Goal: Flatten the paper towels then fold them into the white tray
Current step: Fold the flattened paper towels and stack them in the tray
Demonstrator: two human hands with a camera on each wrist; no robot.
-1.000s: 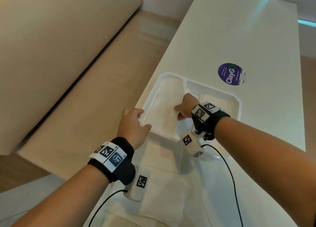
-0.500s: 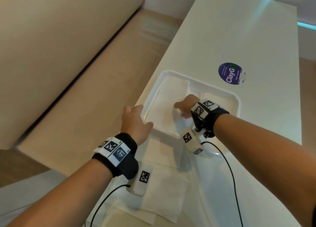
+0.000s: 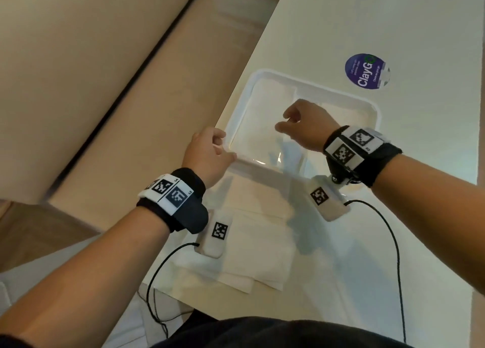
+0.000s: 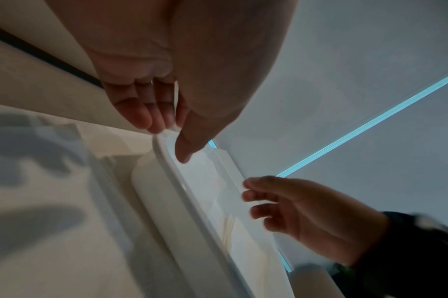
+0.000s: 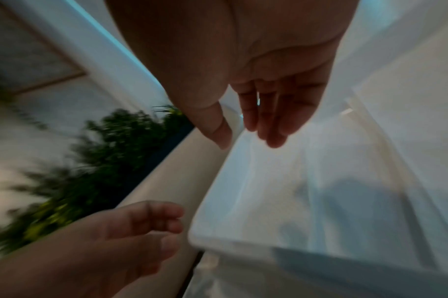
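Nearest me, a loose heap of towels point(image 3: 252, 245) lies on the worktop point(image 3: 393, 20) just short of the tray point(image 3: 378, 111); I make out at least two sheets overlapping, though white on white hides the true count. One tray, two compartments: a folded towel point(image 3: 259, 117) lies in the left one, and another seems to sit in the right. The left hand point(image 3: 207, 153) steadies the tray's near-left corner, fingers and thumb pinching its rim. The right hand point(image 3: 304, 124) hovers over the tray, fingers loose, holding nothing. So one placement looks finished; next, I'd judge, both hands go to the heap to smooth a fresh sheet.
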